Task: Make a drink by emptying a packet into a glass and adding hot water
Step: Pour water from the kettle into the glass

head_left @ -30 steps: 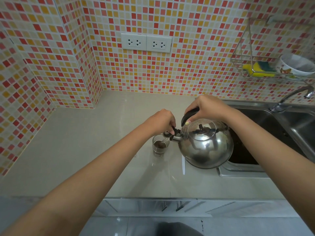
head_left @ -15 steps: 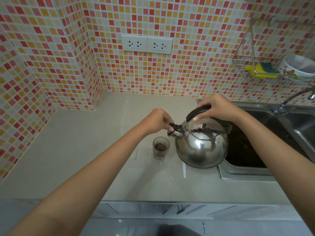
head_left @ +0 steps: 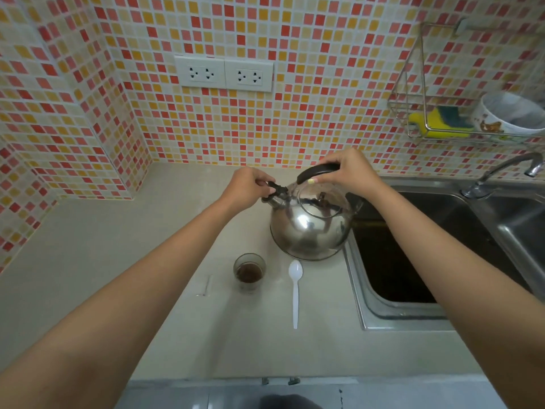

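Two bare hands up at the steel kettle, both closed on black fittings. Subjectless notes, largest first.

Beige countertop, running back to the mosaic-tiled wall in red, orange and cream. Steel sink set into the counter at right, basin dark, tap at its far edge. Wire rack fixed to the wall above the sink, holding a yellow-and-green sponge and a white printed bowl. Double wall socket centred on the tiles.

Kettle upright on the counter, just beside the sink's left rim, spout pointing left. Right hand curled over the rear part of the black arched handle, fingers wrapped, thumb nail showing pale at the front. Left hand pinched shut on the black spout cap, thumb and forefinger gripping its tab; whether cap sits open or closed over the spout: cannot tell.

Small glass standing upright on the counter, nearer the camera than the kettle and below the left hand, well apart from both hands, touching neither kettle nor spoon. Dark brown contents low in the glass; liquid or powder not clear. White plastic spoon lying flat just right of the glass, bowl end toward the kettle, handle toward the counter edge. Faint short mark or strip left of the glass, too indistinct to name.
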A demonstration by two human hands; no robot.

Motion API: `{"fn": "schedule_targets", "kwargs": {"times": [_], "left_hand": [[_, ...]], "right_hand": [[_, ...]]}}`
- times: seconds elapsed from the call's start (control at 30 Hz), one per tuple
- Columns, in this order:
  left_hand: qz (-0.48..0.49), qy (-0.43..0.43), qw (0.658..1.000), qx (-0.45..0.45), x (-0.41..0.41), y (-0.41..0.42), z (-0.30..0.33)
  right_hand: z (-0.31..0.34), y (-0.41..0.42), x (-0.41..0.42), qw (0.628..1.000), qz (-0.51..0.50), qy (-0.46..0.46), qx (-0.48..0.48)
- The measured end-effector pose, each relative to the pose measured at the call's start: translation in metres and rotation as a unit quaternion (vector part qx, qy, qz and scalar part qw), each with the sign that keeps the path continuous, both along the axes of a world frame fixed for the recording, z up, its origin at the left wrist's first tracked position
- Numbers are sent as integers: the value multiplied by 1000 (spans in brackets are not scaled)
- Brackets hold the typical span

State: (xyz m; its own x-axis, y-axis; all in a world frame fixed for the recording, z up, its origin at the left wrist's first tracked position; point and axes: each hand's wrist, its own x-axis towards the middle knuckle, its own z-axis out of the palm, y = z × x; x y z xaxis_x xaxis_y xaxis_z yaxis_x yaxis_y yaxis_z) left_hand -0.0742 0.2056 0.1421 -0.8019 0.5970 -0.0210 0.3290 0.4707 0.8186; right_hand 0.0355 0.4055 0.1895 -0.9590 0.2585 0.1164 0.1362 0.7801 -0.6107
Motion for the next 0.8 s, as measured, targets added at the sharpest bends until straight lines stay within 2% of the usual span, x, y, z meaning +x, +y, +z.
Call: {"fn": "schedule_targets", "kwargs": {"times": [0.37,0.8], "left_hand": [[43,51,993,-92,-46,49,-31],[67,45,991,-105,-60,75,-51]], "right_hand": [[-45,39,-57,999,-7,-25,-33],[-61,59,-78,997,-15,-38,-60]]}}
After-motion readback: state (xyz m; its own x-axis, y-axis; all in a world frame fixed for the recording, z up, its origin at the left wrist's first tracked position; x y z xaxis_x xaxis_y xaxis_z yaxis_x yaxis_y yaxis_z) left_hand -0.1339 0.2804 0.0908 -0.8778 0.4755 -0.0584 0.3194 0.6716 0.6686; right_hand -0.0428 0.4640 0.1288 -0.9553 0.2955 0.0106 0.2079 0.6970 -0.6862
